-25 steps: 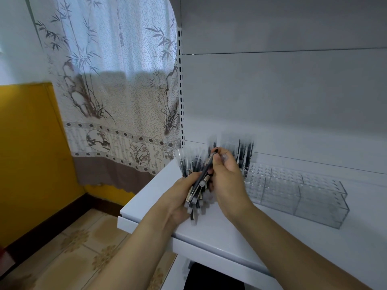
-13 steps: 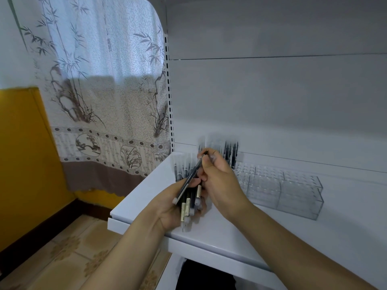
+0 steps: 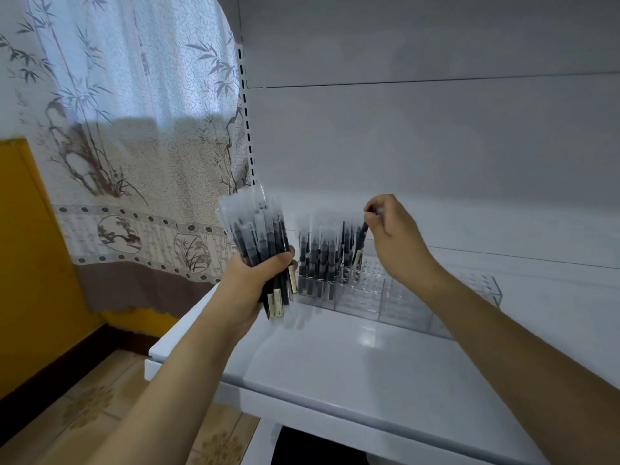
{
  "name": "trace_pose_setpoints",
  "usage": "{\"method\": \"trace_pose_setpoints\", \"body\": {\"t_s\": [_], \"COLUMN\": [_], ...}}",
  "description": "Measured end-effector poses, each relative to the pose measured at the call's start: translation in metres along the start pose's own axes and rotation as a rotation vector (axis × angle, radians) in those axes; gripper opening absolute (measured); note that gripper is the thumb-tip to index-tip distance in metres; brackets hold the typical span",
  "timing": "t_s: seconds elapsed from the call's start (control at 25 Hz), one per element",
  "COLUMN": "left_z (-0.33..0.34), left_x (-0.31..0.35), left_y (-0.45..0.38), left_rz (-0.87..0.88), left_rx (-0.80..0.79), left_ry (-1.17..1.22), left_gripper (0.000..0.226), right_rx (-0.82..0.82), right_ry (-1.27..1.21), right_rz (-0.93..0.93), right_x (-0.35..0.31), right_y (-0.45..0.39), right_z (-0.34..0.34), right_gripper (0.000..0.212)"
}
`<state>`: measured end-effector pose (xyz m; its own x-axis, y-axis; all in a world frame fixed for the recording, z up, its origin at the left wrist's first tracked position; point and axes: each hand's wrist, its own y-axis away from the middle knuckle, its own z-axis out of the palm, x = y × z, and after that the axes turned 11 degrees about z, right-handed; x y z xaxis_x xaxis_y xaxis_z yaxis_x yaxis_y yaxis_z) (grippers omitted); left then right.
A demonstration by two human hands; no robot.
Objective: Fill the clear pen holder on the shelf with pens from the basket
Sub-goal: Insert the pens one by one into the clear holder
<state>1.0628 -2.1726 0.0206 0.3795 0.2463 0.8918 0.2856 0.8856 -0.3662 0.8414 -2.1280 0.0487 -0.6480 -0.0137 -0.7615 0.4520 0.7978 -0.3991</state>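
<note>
My left hand (image 3: 258, 283) grips an upright bundle of dark pens (image 3: 260, 243) in clear wrappers, just left of the clear pen holder (image 3: 396, 297) on the white shelf (image 3: 352, 357). Several pens (image 3: 318, 260) stand in the holder's left end; its right compartments show no pens. My right hand (image 3: 391, 223) pinches the top of a single pen (image 3: 360, 245) that hangs nearly upright over the holder, its lower end among the standing pens. The basket is not in view.
The shelf's grey back panel (image 3: 419, 146) rises behind the holder, with a slotted upright (image 3: 247, 129) at its left. A patterned curtain (image 3: 127, 146) and a yellow wall (image 3: 30, 263) are to the left. Tiled floor (image 3: 100, 404) lies below the shelf edge.
My right hand drew one pen out of the bundle and carried it right, over the holder. My left hand turned the bundle upright and lifted it.
</note>
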Motion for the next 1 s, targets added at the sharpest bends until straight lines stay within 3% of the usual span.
{"method": "trace_pose_setpoints", "body": {"t_s": [0.2, 0.44, 0.48, 0.64, 0.8, 1.0], "left_z": [-0.004, -0.005, -0.006, -0.005, -0.004, -0.002], "left_x": [-0.014, -0.027, -0.029, -0.038, -0.042, -0.043], "left_y": [-0.015, -0.019, -0.019, -0.013, -0.005, 0.000], "left_rz": [0.027, 0.019, 0.016, 0.070, 0.112, 0.118], "left_rx": [0.051, 0.043, 0.047, 0.017, -0.027, -0.072], "left_ry": [-0.158, -0.283, -0.292, -0.346, -0.412, -0.409], "left_gripper": [0.027, 0.076, 0.074, 0.021, 0.018, 0.023], "right_rx": [0.008, -0.012, -0.027, -0.105, -0.140, -0.086], "right_ry": [0.102, 0.045, 0.046, 0.168, 0.290, 0.211], "right_rz": [-0.063, -0.031, -0.021, -0.023, -0.019, 0.031], "right_x": [-0.001, -0.008, -0.008, 0.002, 0.010, 0.010], "right_y": [-0.012, -0.012, -0.011, -0.007, -0.004, 0.000], "right_z": [-0.001, 0.000, 0.002, 0.007, 0.017, 0.019], "right_gripper": [0.014, 0.012, 0.010, 0.007, 0.017, 0.025]}}
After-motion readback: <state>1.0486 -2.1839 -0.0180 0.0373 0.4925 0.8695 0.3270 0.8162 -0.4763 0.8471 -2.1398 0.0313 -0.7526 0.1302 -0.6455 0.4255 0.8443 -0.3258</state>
